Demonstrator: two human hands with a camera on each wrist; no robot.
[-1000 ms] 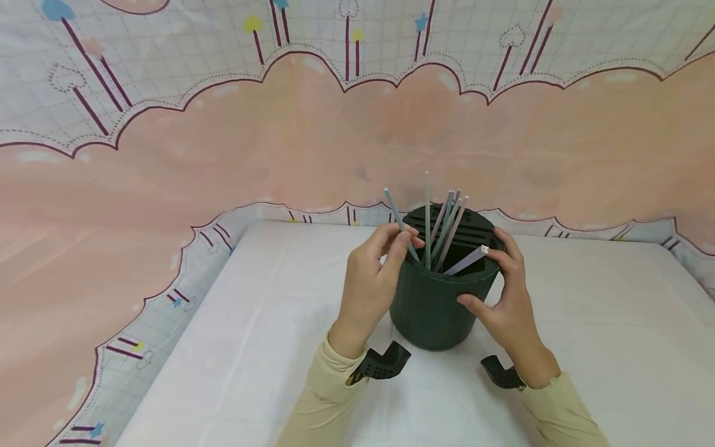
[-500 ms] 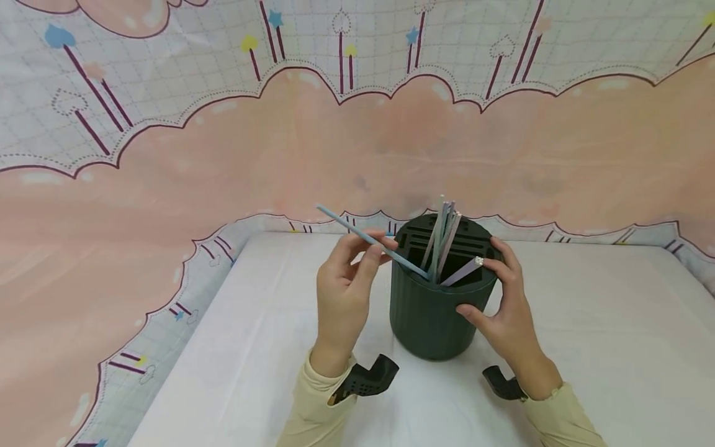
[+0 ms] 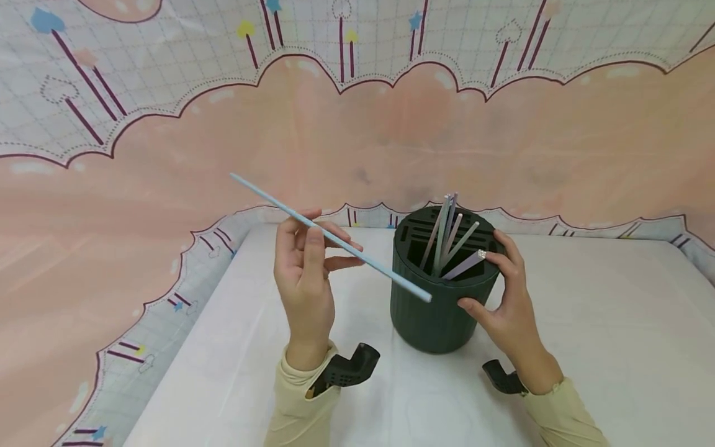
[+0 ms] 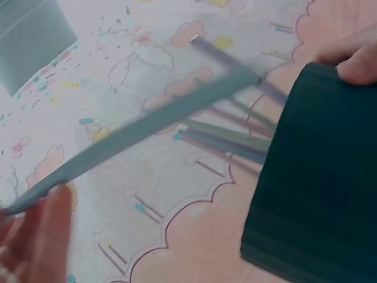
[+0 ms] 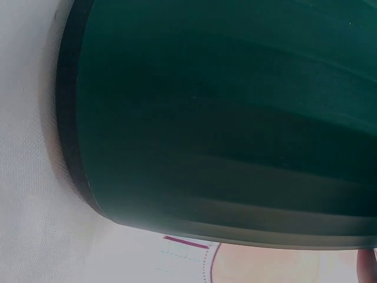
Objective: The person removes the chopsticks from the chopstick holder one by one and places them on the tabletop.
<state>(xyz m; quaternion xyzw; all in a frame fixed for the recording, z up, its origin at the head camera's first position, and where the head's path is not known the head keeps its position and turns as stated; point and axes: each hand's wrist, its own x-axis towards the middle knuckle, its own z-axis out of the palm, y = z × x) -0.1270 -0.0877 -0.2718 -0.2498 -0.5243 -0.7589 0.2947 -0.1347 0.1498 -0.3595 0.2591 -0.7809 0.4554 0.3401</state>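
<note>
My left hand [image 3: 304, 276] pinches a long light blue chopstick [image 3: 385, 270] between thumb and fingers, left of a dark green utensil holder [image 3: 432, 320]. The chopstick slants from upper left to lower right, its thicker end overlapping the holder's front wall in the head view. My right hand [image 3: 511, 301] grips the holder's right rim, thumb in front and fingers around the side. Inside stand several pastel chopsticks [image 3: 441, 239], and a lilac one [image 3: 463, 266] with a speckled white end leans toward my right fingers. The holder's wall [image 5: 224, 130] fills most of the right wrist view.
The holder stands on a white-covered table [image 3: 223, 347]; a slotted lid part [image 3: 447, 218] covers its back half. Behind hangs a peach and white patterned cloth [image 3: 357, 143]. Black wrist cameras are strapped at both sleeves.
My left hand has drawn the light blue chopstick out of the holder and moved left with it, tilting it flatter. Chopsticks inside have shifted and spread. My right hand keeps its grip on the rim.
</note>
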